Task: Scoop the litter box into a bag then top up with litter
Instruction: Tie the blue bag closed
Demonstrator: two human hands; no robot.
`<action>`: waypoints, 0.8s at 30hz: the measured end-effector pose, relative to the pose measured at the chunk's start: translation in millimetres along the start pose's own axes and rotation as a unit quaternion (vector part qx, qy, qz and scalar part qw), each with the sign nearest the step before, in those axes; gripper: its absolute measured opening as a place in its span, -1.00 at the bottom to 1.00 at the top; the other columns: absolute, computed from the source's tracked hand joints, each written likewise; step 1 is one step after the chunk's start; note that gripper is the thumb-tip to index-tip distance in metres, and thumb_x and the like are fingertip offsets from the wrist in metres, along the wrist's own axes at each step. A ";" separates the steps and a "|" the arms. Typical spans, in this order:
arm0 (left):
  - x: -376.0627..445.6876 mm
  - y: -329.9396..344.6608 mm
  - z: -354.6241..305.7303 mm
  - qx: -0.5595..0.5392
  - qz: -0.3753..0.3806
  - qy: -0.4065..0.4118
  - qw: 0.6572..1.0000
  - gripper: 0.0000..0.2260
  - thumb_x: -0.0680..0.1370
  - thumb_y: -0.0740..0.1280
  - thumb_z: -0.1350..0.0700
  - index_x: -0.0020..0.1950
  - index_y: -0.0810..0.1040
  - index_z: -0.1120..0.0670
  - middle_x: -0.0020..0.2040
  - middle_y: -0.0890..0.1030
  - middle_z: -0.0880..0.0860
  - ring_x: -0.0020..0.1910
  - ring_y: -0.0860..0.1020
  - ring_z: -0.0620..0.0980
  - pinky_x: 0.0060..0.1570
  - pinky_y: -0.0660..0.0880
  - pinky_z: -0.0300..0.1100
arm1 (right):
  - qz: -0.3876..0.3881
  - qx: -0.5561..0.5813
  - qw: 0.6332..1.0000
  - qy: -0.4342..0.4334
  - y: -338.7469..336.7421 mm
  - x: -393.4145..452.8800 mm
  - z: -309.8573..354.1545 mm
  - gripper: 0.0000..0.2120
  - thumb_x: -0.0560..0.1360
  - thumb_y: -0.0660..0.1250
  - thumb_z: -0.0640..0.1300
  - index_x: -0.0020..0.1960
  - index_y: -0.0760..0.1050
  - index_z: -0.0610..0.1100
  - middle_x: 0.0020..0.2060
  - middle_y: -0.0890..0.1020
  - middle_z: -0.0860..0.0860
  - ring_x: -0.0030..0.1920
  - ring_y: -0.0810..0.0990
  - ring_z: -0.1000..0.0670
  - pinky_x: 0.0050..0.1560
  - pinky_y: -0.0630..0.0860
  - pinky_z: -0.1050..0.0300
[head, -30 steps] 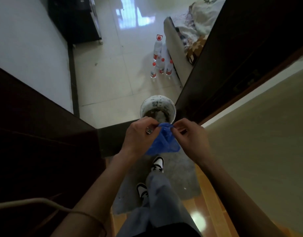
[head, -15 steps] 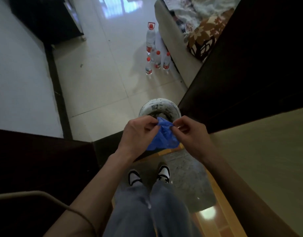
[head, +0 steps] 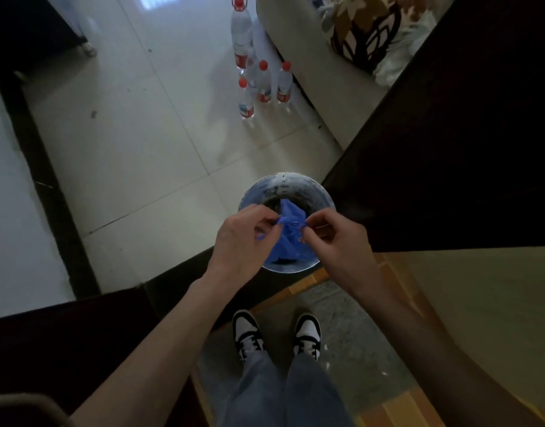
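Observation:
A blue plastic bag (head: 291, 238) hangs bunched between my two hands, directly over a round white bucket (head: 288, 183) with a dirty inside that stands on the tiled floor in the doorway. My left hand (head: 242, 238) pinches the bag's top from the left. From the right, my right hand (head: 334, 237) pinches the same top edge. The hands are a few centimetres apart. The bag covers much of the bucket's inside, so what lies in it is hidden.
Several water bottles (head: 258, 84) with red caps stand on the pale tiles beyond the bucket, beside a sofa (head: 320, 69) with a patterned cushion. A dark door (head: 449, 149) stands at the right, a dark threshold runs beneath my hands, and my feet stand on a grey mat (head: 342, 331).
I have stepped forward, so the bucket now lies right under my hands. Both hands keep pinching the bag's top, and they have drawn slightly apart.

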State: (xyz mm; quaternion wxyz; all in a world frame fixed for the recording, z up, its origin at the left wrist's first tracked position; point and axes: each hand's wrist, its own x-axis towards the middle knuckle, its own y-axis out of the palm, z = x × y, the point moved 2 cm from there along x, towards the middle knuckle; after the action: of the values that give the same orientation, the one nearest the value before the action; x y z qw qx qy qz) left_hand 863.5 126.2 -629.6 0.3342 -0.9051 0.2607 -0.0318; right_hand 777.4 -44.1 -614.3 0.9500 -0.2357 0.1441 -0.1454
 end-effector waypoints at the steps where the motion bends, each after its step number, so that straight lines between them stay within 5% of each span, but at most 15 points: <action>1: 6.5 8.5 10.7 0.003 0.001 0.000 1.000 -0.91 0.55 0.45 0.08 0.01 0.65 0.07 -0.13 0.66 -0.08 -0.18 0.64 -0.16 -0.15 0.64 -0.17 | -0.002 -0.005 1.000 0.001 6.7 7.3 -12.7 -0.97 0.54 0.43 -0.21 -0.04 0.60 -0.16 -0.19 0.68 0.06 -0.13 0.68 0.14 -0.05 0.65 0.07; 9: 51.4 83.1 109.5 0.054 0.024 -0.012 0.998 -0.94 0.49 0.44 0.08 -0.07 0.59 -0.04 -0.19 0.63 -0.11 -0.21 0.62 -0.14 -0.14 0.63 -0.03 | -0.005 -0.051 0.999 0.009 70.9 62.4 -118.5 -0.95 0.54 0.42 -0.20 -0.02 0.60 -0.17 -0.17 0.69 0.02 -0.13 0.67 0.13 -0.06 0.63 0.13; 13: 62.7 107.2 141.5 0.088 0.058 -0.036 0.994 -0.94 0.52 0.43 0.04 -0.04 0.59 -0.07 -0.18 0.62 -0.11 -0.21 0.60 -0.11 -0.14 0.58 -0.11 | 0.009 -0.060 0.998 0.035 92.1 79.8 -154.7 -0.94 0.55 0.43 -0.16 -0.02 0.60 -0.15 -0.18 0.68 0.03 -0.15 0.65 0.13 -0.11 0.59 0.22; 17: 68.3 116.7 153.3 0.101 0.078 -0.051 0.991 -0.95 0.54 0.42 0.03 -0.01 0.59 -0.06 -0.16 0.63 -0.11 -0.19 0.60 -0.11 -0.17 0.47 -0.27 | 0.015 -0.061 0.996 0.059 100.0 86.8 -166.3 -0.93 0.55 0.42 -0.14 0.00 0.60 -0.13 -0.16 0.67 0.05 -0.13 0.64 0.16 -0.08 0.60 0.24; 24: 60.9 99.7 133.3 0.046 0.078 -0.059 0.994 -0.75 0.54 0.43 0.03 0.21 0.58 -0.09 0.03 0.62 -0.17 -0.05 0.60 -0.22 0.00 0.60 -0.21 | 0.042 -0.062 0.995 0.069 84.0 80.4 -148.4 -0.73 0.57 0.40 -0.12 0.25 0.54 -0.08 0.09 0.67 0.05 0.03 0.65 0.15 0.08 0.63 0.12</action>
State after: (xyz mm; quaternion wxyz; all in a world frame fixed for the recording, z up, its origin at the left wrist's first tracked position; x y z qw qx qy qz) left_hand 902.0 110.8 -802.0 0.3916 -0.8660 0.3087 0.0365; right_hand 817.8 -60.9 -797.7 0.9266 -0.2772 0.2280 -0.1119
